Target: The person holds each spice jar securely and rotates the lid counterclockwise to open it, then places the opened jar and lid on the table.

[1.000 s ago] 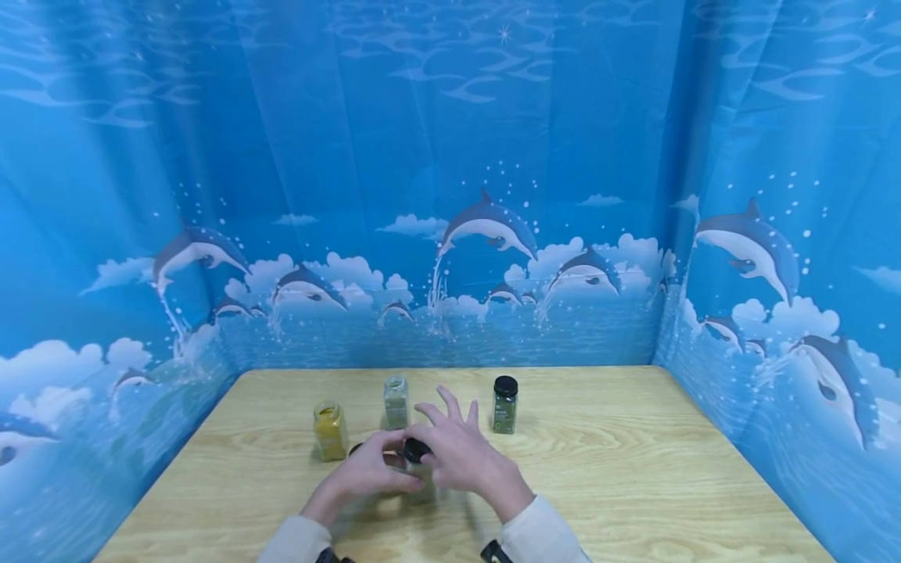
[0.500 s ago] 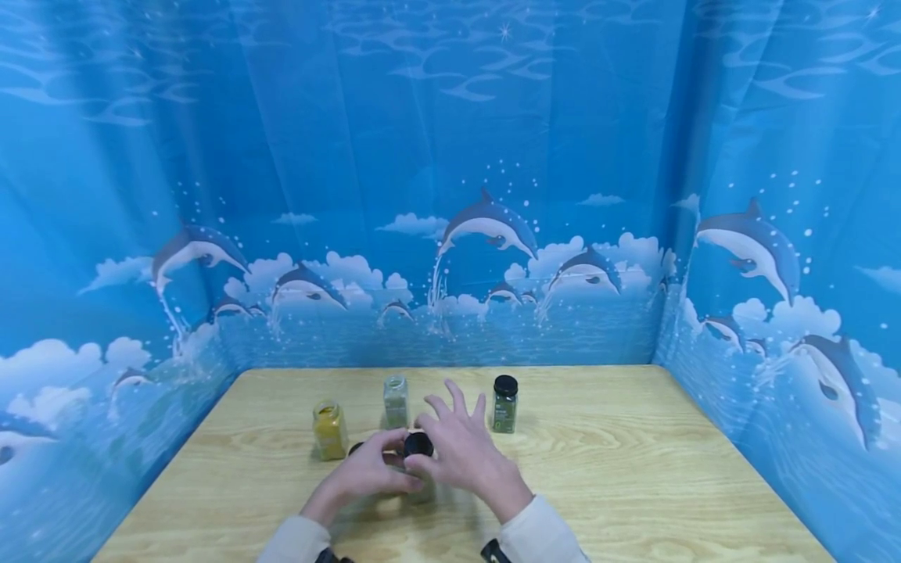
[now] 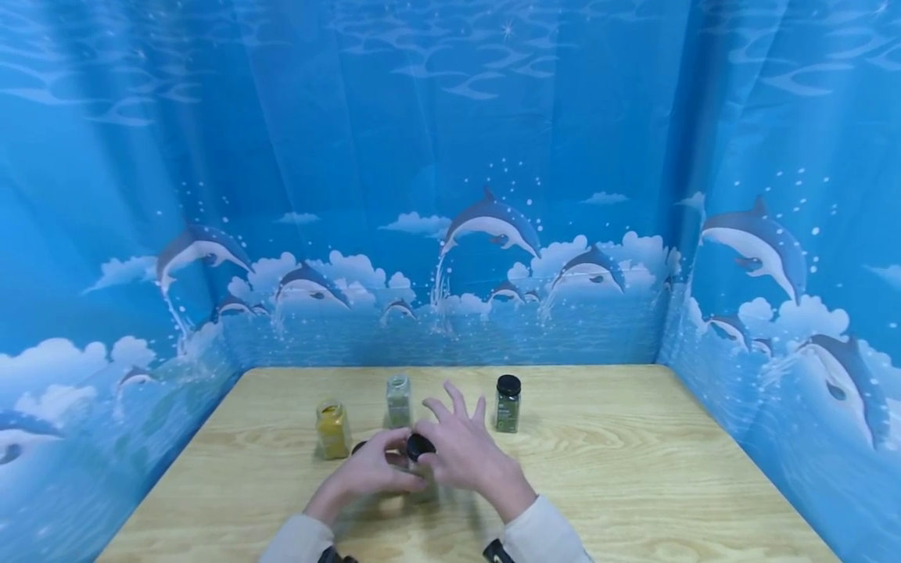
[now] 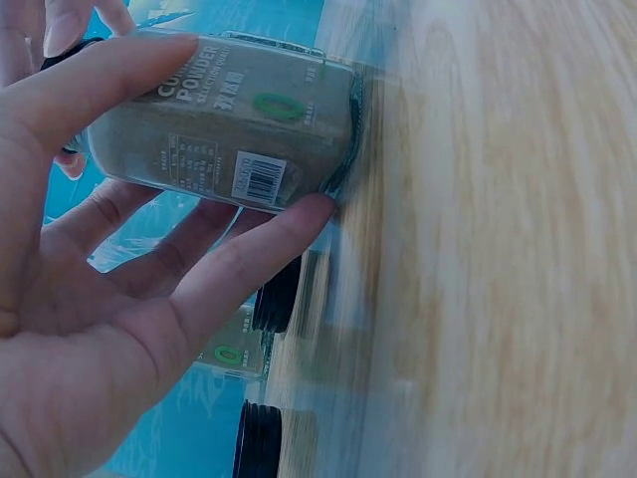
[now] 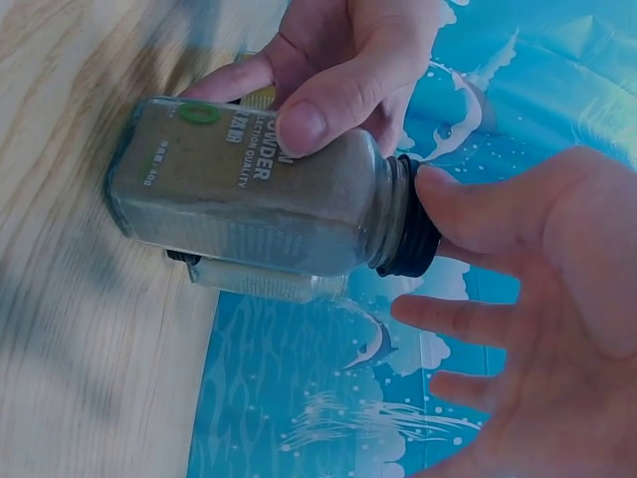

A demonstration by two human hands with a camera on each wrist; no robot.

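A square glass spice jar (image 4: 214,124) of grey-brown powder, its label reading "POWDER", stands upright on the table in front of me. My left hand (image 3: 373,473) grips its sides, thumb over the label and fingers around the far side. The black screw lid (image 5: 416,224) sits at the jar's mouth, with glass threads showing beneath it. My right hand (image 3: 468,461) pinches that lid between thumb and index finger, the other fingers spread. A loose black lid (image 4: 279,294) and another black lid (image 4: 259,438) lie on the table beyond the left hand.
An uncapped jar of yellow powder (image 3: 332,432) stands to the left. Behind the hands is an uncapped jar of pale green contents (image 3: 398,403). A black-capped jar of green contents (image 3: 507,405) stands at back right. A dolphin-print curtain (image 3: 450,195) surrounds the wooden table (image 3: 633,453).
The right hand's fingers first turned back over the lid, uncovering more of its top, then closed round it again. The left hand keeps holding the jar in place.
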